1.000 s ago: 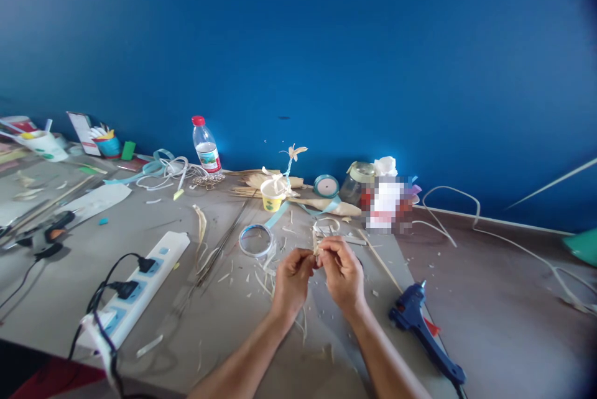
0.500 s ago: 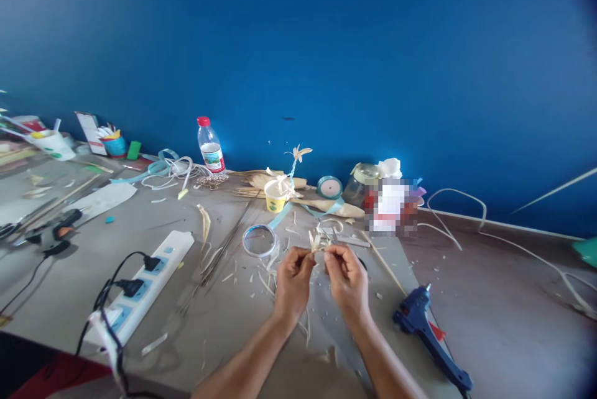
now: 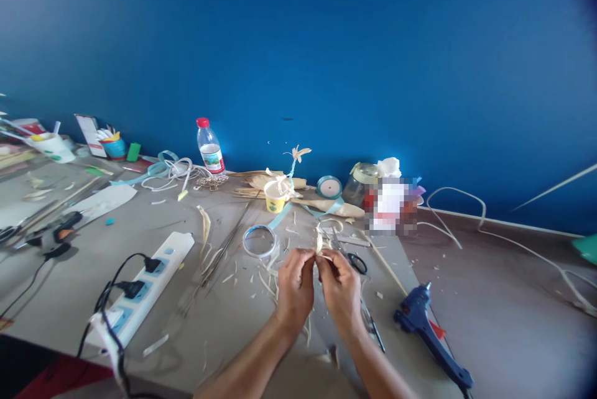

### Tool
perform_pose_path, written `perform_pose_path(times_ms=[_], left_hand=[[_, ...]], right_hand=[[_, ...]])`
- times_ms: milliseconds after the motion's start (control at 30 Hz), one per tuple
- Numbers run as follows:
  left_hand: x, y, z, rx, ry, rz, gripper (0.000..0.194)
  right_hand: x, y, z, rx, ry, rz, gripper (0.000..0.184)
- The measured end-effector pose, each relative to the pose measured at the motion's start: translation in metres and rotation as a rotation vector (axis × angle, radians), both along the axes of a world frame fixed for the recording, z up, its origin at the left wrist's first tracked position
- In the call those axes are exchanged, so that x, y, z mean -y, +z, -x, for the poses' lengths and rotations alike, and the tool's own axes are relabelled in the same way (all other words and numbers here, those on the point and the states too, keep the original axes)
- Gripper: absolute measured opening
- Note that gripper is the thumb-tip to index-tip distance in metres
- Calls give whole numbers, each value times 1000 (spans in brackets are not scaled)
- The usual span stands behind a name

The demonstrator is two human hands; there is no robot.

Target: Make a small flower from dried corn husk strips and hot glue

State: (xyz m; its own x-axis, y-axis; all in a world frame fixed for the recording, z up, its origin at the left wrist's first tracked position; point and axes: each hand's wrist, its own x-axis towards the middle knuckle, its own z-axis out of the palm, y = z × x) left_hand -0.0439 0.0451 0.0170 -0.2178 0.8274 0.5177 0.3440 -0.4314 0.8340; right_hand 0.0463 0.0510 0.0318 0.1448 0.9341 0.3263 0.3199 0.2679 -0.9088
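Observation:
Both of my hands meet over the middle of the table, their fingertips nearly touching. My left hand [image 3: 297, 284] is closed, pinching the base of a pale dried-husk flower [image 3: 319, 240] whose petals point up. My right hand [image 3: 339, 281] pinches at the same spot from the other side; a thin pale strip shows at its fingers. Scissors [image 3: 358, 263] lie partly hidden behind my right hand. A roll of clear tape [image 3: 259, 241] sits left of my hands among pale scraps. Beyond stands a yellow paper cup [image 3: 275, 196] with a finished-looking husk flower [image 3: 298, 153] on a wrapped stem.
A blue glue gun [image 3: 431, 337] lies at right, a white power strip [image 3: 144, 287] with plugs at left. Along the wall stand a water bottle [image 3: 211, 150], a ribbon spool [image 3: 329, 187] and a glass jar [image 3: 361, 184]. Another glue gun [image 3: 56, 231] lies far left.
My right hand has moved left, up against my left hand. The husk flower now looks narrower and more upright. More of the scissors shows beside my right hand.

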Motion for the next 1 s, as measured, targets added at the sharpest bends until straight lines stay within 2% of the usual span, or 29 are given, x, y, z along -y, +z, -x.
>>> perform_pose_path(times_ms=[133,233,333,500,733,1000], left_hand=[[0,-2,-1,-17,-14,-56,19],[0,-3,-2,-1,-26,-61,18],[0,-3,-3,47,-23,5,17],[1,-3,-5,138,-14,155,16],[0,-6,-6,192,-50,184,16],[2,-11,-7,68,-5,233,17]], right_hand=[[1,1,1,16,-5,-29,14],[2,0,1,36,-58,-41,10],[2,-1,1,73,-90,-56,9],[2,1,0,90,-51,-75,10],[2,3,3,82,-48,-117,10],[4,-3,3,79,-123,-80,9]])
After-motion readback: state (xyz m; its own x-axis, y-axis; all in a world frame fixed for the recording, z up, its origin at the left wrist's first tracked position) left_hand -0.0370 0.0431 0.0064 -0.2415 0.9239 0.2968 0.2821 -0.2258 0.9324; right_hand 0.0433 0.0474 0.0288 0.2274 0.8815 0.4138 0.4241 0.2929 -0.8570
